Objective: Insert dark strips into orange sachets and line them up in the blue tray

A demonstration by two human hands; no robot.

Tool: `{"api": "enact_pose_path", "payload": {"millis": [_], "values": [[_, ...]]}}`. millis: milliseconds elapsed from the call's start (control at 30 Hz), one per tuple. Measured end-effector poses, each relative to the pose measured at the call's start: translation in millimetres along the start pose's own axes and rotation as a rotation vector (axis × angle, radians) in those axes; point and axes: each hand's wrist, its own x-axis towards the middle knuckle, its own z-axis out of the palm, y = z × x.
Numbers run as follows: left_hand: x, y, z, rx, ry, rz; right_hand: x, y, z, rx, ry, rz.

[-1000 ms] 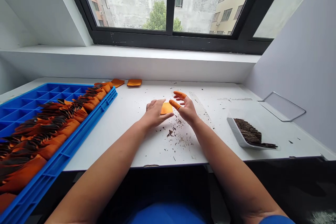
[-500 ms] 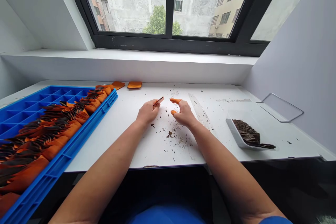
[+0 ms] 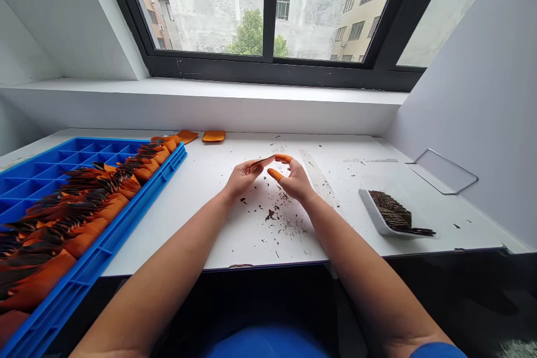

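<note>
Above the middle of the white table, my left hand (image 3: 240,181) pinches a thin, flat brown piece (image 3: 264,161), seen almost edge-on. Its exact kind is not clear. My right hand (image 3: 296,182) wears orange finger covers on thumb and index finger. The index fingertip is at the right end of the piece, while the thumb stays apart below it. Dark brown flakes (image 3: 271,214) lie scattered on the table under both hands.
On the left, a blue compartment tray (image 3: 138,193) carries rows of orange and dark flat pieces (image 3: 98,210). Two orange pieces (image 3: 213,136) lie behind. To the right stand a white container (image 3: 375,222) of stacked dark strips (image 3: 390,210) and a bent wire frame (image 3: 444,193).
My hands have come closer together. The right index finger has reached the far end of the brown piece, which now shows longer between the hands.
</note>
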Motion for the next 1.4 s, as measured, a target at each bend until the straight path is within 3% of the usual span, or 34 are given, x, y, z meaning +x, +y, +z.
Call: {"api": "enact_pose_path", "payload": {"millis": [100, 267, 533, 767, 1100, 1300, 1400], "values": [[-1, 0, 2.4, -0.046, -0.064, -0.073, 0, 1, 4, 0.068, -0.018, -0.043], [-3, 0, 5.3, -0.07, -0.135, -0.061, 2, 2, 3, 0.1, 0.013, -0.075], [2, -7, 0.6, 0.149, 0.078, 0.019, 1, -2, -4, 0.117, 0.109, -0.035], [7, -10, -6.7, 0.066, 0.358, 0.189, 2, -3, -5, 0.093, 0.183, 0.006], [9, -7, -4.5, -0.177, 0.384, 0.117, 2, -3, -2, 0.056, 0.165, -0.078], [9, -1, -7.6, -0.247, 0.472, 0.095, 1, -5, 1, 0.057, 0.14, -0.035], [6, 5, -5.3, -0.258, 0.449, 0.093, 0, -7, 2, 0.074, 0.104, -0.041]]}}
